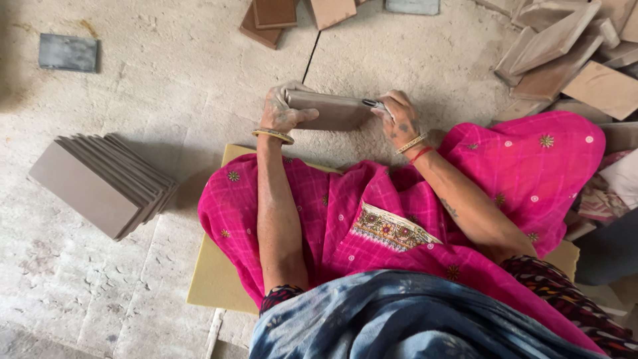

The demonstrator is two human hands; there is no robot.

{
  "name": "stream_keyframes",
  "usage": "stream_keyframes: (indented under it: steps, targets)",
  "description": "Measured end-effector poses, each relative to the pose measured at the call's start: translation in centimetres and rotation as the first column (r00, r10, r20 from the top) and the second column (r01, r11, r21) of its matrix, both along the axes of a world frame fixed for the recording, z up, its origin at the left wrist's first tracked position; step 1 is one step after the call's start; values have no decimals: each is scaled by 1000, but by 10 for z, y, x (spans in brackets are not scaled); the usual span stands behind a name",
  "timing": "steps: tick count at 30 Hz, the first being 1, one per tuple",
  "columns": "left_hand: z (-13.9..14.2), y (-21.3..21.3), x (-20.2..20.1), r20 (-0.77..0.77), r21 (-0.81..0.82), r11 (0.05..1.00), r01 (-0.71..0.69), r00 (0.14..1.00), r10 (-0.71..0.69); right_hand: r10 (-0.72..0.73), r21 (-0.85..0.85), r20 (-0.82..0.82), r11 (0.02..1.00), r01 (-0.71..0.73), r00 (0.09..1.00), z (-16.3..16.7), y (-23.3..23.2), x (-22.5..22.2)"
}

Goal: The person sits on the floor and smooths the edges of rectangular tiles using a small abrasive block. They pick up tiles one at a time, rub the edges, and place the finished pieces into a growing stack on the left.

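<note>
Left to right on the floor: one leaning stack of tiles [100,183]; the left hand [282,110] closed on one grey-brown clay tile [329,110], held on edge; the right hand [399,119] pinching a small tool [375,104] against it. The tile is judged stiff, fairly heavy and chip-prone, best held by its ends. A loose pile [565,53] fills the floor's far right corner.

A stack of tiles [100,183] lies left of the seated person, loose tiles [565,56] lie to the right.
</note>
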State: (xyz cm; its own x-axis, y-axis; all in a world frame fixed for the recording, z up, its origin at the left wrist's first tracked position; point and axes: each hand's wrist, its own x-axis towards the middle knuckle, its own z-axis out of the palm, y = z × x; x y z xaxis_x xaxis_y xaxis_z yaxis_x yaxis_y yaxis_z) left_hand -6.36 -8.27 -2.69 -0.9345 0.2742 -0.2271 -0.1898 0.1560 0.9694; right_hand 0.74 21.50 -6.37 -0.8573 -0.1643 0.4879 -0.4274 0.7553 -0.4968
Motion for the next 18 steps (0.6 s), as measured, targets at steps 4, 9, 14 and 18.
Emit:
stream_keyframes:
  steps: [4,9,14,18]
  targets:
    - [1,0,0,-79,28,999,17,997,-15,14,-61,-26,998,-15,1000,12,-6,1]
    - [6,5,-9,-93,-25,999,34,995,-36,-4,-23,-29,1000,3,1000,9,-7,-4]
    - [10,7,-9,-172,-51,998,49,983,-57,62,2,-119,998,-63,991,-10,-16,-14]
    - [11,5,-5,-128,-32,999,28,991,-32,81,16,-103,997,-80,991,-10,0,-16]
